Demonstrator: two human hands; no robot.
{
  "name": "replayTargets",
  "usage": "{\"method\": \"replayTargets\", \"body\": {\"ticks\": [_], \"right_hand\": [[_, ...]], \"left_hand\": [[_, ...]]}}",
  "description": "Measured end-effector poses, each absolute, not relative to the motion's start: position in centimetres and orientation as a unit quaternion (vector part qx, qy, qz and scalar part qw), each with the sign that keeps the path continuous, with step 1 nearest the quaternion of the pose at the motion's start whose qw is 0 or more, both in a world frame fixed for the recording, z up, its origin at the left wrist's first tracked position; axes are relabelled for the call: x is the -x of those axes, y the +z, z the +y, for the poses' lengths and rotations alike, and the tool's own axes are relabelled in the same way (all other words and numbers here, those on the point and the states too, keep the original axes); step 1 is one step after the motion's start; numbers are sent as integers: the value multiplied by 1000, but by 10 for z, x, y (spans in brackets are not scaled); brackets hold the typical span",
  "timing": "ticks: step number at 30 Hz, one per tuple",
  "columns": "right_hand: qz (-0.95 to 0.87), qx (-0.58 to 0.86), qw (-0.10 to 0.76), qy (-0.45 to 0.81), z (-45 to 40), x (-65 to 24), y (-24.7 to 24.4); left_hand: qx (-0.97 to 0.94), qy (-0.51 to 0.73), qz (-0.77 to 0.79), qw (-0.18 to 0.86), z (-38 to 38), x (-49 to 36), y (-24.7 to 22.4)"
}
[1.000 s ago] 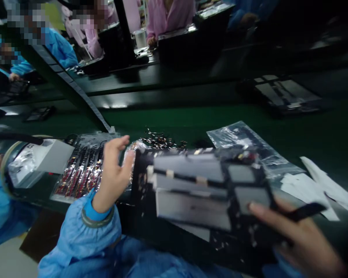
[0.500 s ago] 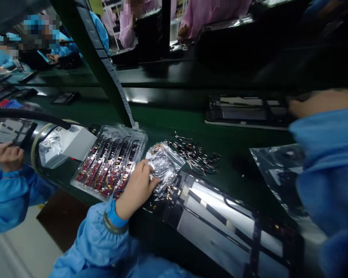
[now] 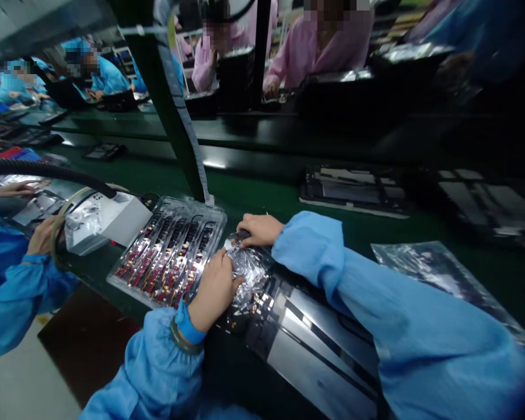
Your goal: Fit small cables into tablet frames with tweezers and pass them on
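Note:
A clear plastic bag [image 3: 250,271] of small parts lies crumpled on the bench between my hands. My left hand [image 3: 214,289] holds its left edge, the thumb resting on top of the film. From the far side, my right hand [image 3: 261,229] bends its fingers down onto the bag's upper edge, where something dark shows under the fingertips. Tiny gold and metal parts [image 3: 258,303] are strewn at the bag's near side. Close by on the right lies an opened flat device panel [image 3: 319,350], partly covered by my right sleeve.
A clear tray [image 3: 166,256] with rows of small circuit parts is left of the bag. Behind it stand a white box [image 3: 125,219] and a slanting post [image 3: 179,128]. Device panels [image 3: 354,189] and a bagged panel [image 3: 441,274] lie right. A co-worker's hand [image 3: 44,236] is at left.
My right hand has left the far device panel and come left to the plastic bag. My left hand stays at the bag. The view has shifted slightly.

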State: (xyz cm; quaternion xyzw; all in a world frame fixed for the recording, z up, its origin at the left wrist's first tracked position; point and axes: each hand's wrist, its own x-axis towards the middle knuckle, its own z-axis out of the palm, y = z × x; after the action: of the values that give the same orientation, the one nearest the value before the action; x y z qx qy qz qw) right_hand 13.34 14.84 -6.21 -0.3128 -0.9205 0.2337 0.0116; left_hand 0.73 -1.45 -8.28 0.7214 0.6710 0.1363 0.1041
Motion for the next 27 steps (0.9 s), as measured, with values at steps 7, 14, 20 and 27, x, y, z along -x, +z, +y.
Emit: {"method": "replayTargets", "body": {"ticks": [7, 14, 20, 27], "right_hand": [[-895, 297, 145, 300, 146, -158, -28], [-837, 343, 255, 341, 138, -179, -8], [-814, 362, 355, 283, 120, -190, 28], [-736, 358, 547, 177, 141, -215, 144]], "left_hand": [[-758, 247, 602, 35, -35, -10, -58], [-709, 341, 616, 28, -61, -5, -60], [-686, 408, 598, 69, -66, 8, -79], [-583, 516, 583, 232, -78, 10, -66]]}}
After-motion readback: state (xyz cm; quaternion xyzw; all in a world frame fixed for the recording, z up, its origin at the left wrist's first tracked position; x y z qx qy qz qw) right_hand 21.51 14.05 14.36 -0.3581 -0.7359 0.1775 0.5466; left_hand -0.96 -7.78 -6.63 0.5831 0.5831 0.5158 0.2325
